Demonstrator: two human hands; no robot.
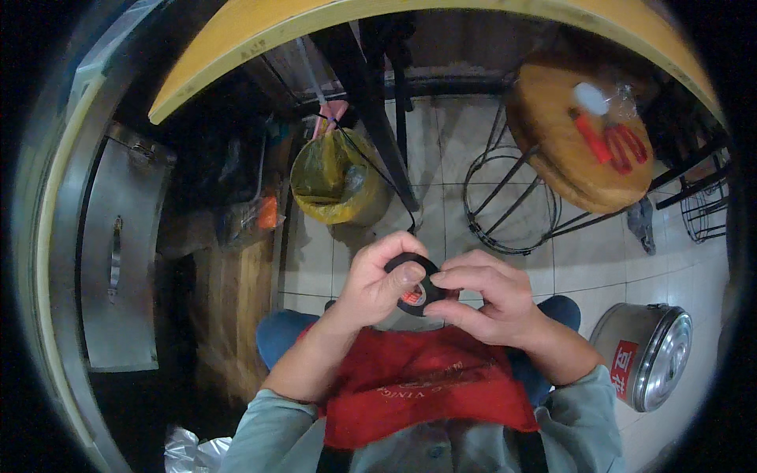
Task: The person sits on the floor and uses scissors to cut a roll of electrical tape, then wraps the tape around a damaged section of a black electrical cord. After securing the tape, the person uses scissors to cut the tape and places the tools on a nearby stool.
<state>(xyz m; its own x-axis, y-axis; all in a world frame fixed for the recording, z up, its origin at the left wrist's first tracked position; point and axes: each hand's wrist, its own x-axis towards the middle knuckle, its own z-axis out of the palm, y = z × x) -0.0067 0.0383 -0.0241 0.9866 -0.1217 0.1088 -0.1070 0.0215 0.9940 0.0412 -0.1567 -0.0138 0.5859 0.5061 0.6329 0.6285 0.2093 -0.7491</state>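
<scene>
Centrally, a black tape roll (415,285) with a red-and-white inner core sits pinched between both hands above the lap and a red apron (426,386): the left hand (377,282) is curled shut around the roll's left side, thumb pressed on its face, while the right hand (485,298) closes on its right edge with fingertips meeting the thumb. Farther out on the tiled floor (587,264), a yellow plastic bag (337,180) stands open with contents I cannot tell, a lidded steel pot (648,353) lies at right, and a round wooden stool (579,142) carries red-handled scissors (615,142).
</scene>
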